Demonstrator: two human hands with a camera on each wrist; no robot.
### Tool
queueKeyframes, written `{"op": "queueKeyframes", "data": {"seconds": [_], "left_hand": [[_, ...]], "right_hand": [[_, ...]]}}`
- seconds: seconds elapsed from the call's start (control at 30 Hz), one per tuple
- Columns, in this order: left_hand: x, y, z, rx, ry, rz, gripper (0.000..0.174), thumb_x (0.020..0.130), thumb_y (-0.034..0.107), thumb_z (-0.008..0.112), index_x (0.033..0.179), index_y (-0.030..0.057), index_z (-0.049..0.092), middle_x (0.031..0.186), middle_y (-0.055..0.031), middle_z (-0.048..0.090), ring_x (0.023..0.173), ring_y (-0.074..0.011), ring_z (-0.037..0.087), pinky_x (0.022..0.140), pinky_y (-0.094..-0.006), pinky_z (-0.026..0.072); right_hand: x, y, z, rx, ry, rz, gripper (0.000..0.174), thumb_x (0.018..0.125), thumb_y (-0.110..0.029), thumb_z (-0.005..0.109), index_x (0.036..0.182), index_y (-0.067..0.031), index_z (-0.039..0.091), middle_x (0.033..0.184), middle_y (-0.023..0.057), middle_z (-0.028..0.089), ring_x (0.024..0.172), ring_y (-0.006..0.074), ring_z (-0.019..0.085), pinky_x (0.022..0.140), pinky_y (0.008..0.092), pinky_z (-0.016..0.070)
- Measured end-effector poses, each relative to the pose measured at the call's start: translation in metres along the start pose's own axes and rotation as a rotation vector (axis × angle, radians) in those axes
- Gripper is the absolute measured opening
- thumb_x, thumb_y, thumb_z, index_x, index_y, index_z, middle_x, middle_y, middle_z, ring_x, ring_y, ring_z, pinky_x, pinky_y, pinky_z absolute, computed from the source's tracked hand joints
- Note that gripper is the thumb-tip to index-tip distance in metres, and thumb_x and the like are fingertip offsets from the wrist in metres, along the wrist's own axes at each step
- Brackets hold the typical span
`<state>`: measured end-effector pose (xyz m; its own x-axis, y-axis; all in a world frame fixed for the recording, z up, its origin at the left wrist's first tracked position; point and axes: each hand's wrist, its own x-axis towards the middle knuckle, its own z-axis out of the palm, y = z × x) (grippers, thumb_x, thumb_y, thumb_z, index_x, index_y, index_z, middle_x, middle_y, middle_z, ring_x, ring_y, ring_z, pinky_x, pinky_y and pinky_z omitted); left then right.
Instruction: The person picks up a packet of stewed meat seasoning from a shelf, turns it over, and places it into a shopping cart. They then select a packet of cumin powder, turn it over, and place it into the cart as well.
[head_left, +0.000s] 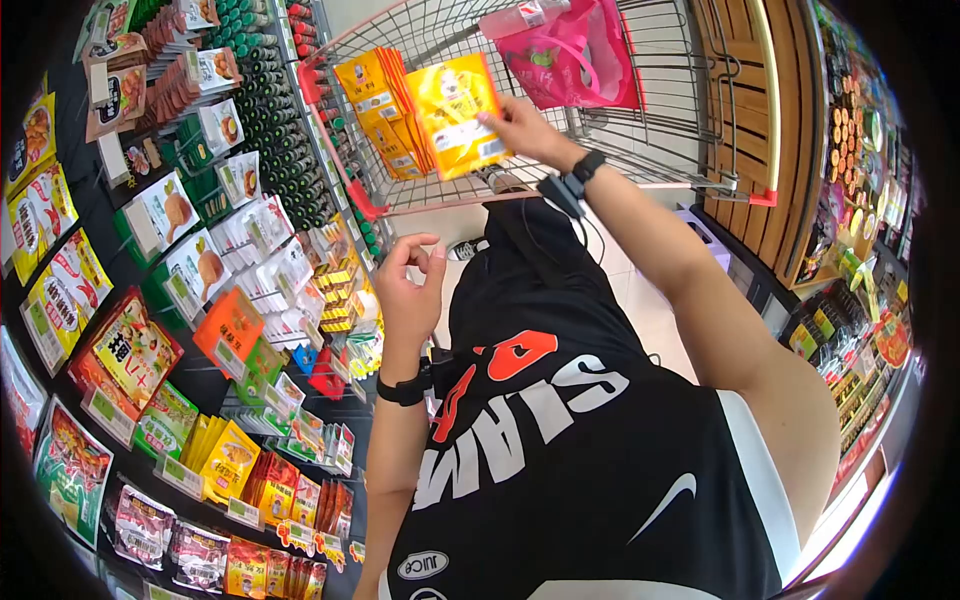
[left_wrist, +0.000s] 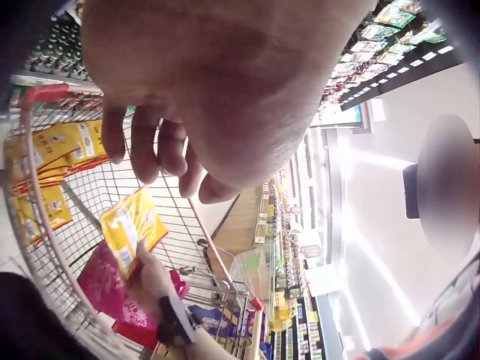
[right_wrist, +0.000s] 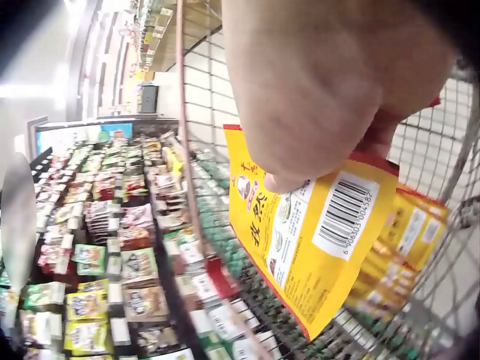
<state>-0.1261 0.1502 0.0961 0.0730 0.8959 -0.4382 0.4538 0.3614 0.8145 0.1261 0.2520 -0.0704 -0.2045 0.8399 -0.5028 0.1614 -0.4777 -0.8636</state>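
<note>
Over the shopping cart, my right hand pinches a yellow seasoning packet by its edge, thumb lying on the printed face. Up close in the right wrist view, the packet shows its barcode and red-edged border. Several similar yellow packets stand in rows inside the cart, just to the left of the held one. My left hand hovers by the near side of the cart with loosely curled fingers and nothing in its grasp.
A pink bag and a clear plastic bottle lie in the cart. Shelves of hanging packets line the left side, with rows of bottles beyond. Wooden slats and more stocked shelving stand on the right.
</note>
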Motion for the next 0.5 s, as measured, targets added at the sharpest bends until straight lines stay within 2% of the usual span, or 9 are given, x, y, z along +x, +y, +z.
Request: {"op": "queueKeyframes", "data": {"seconds": [0.13,0.2,0.3,0.33,0.37,0.43,0.47,0.5], "left_hand": [[0.001,-0.006,-0.003,-0.031,-0.060,-0.024,0.011,0.093,0.008,0.065,0.102,0.0030,0.066,0.072,0.0033,0.052,0.070,-0.0061,0.049,0.066,-0.0231,0.0411],[0.003,-0.009,-0.003,-0.030,-0.048,-0.029,0.010,0.090,0.008,0.067,0.098,0.0022,0.066,0.070,-0.0009,0.054,0.067,-0.0098,0.052,0.066,-0.0256,0.0431],[0.005,-0.008,-0.004,-0.008,-0.023,-0.020,0.009,0.089,0.008,0.068,0.095,0.0015,0.066,0.070,-0.0044,0.056,0.065,-0.0134,0.054,0.065,-0.0275,0.0443],[0.006,-0.010,-0.004,0.003,-0.014,-0.014,0.008,0.089,0.008,0.068,0.094,0.0014,0.066,0.070,-0.0050,0.056,0.065,-0.0142,0.054,0.065,-0.0278,0.0444],[0.006,-0.014,-0.004,0.006,-0.006,-0.004,0.008,0.089,0.008,0.068,0.094,0.0013,0.066,0.071,-0.0054,0.057,0.065,-0.0150,0.054,0.065,-0.0281,0.0445],[0.005,-0.022,-0.004,0.014,0.012,0.012,0.008,0.089,0.008,0.068,0.093,0.0013,0.066,0.072,-0.0062,0.058,0.064,-0.0164,0.054,0.064,-0.0287,0.0447],[0.004,-0.025,-0.005,0.016,0.014,-0.003,0.008,0.089,0.008,0.068,0.093,0.0014,0.066,0.072,-0.0065,0.058,0.064,-0.0168,0.055,0.064,-0.0288,0.0448],[0.005,-0.028,-0.005,0.018,0.017,-0.014,0.008,0.089,0.008,0.068,0.093,0.0016,0.066,0.072,-0.0067,0.059,0.065,-0.0171,0.055,0.064,-0.0288,0.0448]], "right_hand": [[0.045,0.101,-0.032,-0.055,0.138,0.072,0.032,0.097,-0.023,0.064,0.115,0.0029,0.064,0.094,0.0120,0.071,0.081,0.0141,0.066,0.071,0.0303,0.0530],[0.066,0.164,-0.044,-0.124,0.151,0.125,0.033,0.097,-0.025,0.064,0.118,0.0001,0.065,0.097,0.0141,0.072,0.084,0.0176,0.068,0.074,0.0324,0.0541],[0.077,0.200,-0.052,-0.286,0.080,0.304,0.037,0.095,-0.030,0.065,0.123,-0.0054,0.065,0.103,0.0173,0.072,0.088,0.0240,0.070,0.081,0.0368,0.0549],[0.084,0.213,-0.048,-0.415,0.072,0.191,0.039,0.094,-0.033,0.065,0.126,-0.0095,0.065,0.102,0.0187,0.073,0.091,0.0268,0.071,0.084,0.0388,0.0550],[0.088,0.226,-0.047,-0.463,0.031,0.203,0.039,0.095,-0.030,0.065,0.126,-0.0058,0.064,0.102,0.0176,0.072,0.091,0.0251,0.070,0.083,0.0371,0.0554],[0.093,0.200,-0.031,-0.558,-0.055,0.226,0.039,0.097,-0.025,0.064,0.125,0.0017,0.061,0.103,0.0155,0.072,0.091,0.0215,0.070,0.081,0.0337,0.0561],[0.100,0.203,-0.020,-0.434,-0.076,0.245,0.042,0.095,-0.029,0.067,0.126,-0.0012,0.063,0.103,0.0173,0.073,0.091,0.0237,0.071,0.081,0.0345,0.0563],[0.106,0.201,-0.010,-0.431,-0.092,0.296,0.042,0.095,-0.030,0.067,0.126,-0.0021,0.063,0.106,0.0175,0.072,0.092,0.0243,0.071,0.082,0.0350,0.0562]]}}
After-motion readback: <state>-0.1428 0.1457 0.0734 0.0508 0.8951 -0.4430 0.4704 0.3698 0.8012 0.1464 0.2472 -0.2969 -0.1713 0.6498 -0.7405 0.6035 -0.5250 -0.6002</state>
